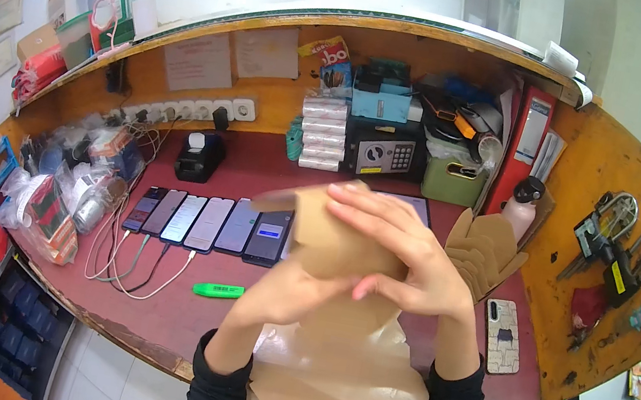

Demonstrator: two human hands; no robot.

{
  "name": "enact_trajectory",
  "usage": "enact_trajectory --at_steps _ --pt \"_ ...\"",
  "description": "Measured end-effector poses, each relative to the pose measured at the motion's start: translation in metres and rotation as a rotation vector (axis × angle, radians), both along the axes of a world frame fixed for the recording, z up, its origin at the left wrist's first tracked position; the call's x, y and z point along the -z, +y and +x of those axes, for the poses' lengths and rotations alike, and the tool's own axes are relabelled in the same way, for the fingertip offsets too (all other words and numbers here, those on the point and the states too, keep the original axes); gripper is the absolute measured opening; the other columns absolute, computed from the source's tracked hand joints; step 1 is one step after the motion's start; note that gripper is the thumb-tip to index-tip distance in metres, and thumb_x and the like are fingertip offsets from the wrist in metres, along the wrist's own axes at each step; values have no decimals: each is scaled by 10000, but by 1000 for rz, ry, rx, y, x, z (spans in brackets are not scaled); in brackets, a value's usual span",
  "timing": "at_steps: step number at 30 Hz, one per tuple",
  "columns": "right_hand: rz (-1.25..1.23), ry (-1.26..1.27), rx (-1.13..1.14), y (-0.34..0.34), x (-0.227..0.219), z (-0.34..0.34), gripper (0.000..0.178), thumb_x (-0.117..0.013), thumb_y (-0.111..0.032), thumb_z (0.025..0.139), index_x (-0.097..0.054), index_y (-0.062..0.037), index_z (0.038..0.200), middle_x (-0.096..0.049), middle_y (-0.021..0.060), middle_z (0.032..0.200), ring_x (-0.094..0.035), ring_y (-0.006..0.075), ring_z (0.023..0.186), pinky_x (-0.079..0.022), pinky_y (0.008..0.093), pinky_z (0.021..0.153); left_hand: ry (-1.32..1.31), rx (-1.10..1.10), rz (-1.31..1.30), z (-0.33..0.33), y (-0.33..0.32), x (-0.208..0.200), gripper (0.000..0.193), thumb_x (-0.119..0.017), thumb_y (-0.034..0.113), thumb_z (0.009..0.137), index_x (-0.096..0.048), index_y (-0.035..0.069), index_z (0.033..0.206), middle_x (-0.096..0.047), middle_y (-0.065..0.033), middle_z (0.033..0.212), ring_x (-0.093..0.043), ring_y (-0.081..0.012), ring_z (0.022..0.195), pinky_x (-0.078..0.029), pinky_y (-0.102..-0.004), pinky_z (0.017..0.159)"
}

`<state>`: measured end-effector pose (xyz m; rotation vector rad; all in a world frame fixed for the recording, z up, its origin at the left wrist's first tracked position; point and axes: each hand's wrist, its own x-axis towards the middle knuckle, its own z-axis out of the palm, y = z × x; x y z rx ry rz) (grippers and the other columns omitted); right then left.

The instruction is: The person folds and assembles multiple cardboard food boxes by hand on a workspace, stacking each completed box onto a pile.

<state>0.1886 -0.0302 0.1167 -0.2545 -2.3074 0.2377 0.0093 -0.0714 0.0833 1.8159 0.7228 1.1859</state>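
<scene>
Both hands hold a brown cardboard piece (pixel 343 243), bent over and raised above the table in front of me. My left hand (pixel 289 290) grips its lower left side, with the fingers partly hidden by the board. Over the upper right side curls my right hand (pixel 405 254), its fingers along the top edge and its thumb lower down. Beneath my hands, a pile of flat brown cardboard blanks (pixel 335 383) spreads over the table's near edge. More folded cardboard pieces (pixel 485 248) lean together to the right of my right hand.
A row of several phones (pixel 209 223) lies left of my hands, some with cables. Nearby are a green highlighter (pixel 219 291), a patterned phone (pixel 502 337) and a black printer (pixel 200 157). A safe (pixel 382 155), paper rolls (pixel 323 134) and a pink bottle (pixel 521 205) stand behind.
</scene>
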Motion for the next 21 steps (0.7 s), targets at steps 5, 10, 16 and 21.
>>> enact_trajectory --at_steps 5,10,16,21 --pt "-212 -15 19 -7 10 -7 466 -617 -299 786 -552 -58 1179 -593 155 1103 -563 312 1021 -426 363 862 188 35 11 -1 5 -10 265 -627 67 743 -610 8 1001 -635 -150 935 -589 -191 856 -459 -324 749" --pt "-255 72 140 -9 11 -16 245 -600 -200 797 -605 -36 980 -637 143 811 -619 314 740 -477 364 634 143 -212 44 3 4 -13 179 -673 69 677 -664 -14 835 -633 -134 641 -589 -160 554 -469 -296 563" --pt "-249 268 218 -8 16 -20 174 -735 -107 669 -659 -1 784 -637 110 657 -632 169 584 -468 242 542 322 -449 211 -1 2 -13 214 -719 131 621 -675 9 792 -602 -171 605 -594 -243 508 -450 -307 509" --pt "-253 423 290 -5 19 -21 159 -745 -110 654 -631 -2 682 -629 94 619 -605 112 544 -461 238 507 251 -671 221 -2 3 -14 180 -716 133 624 -670 24 759 -598 -165 593 -592 -280 507 -445 -328 500"
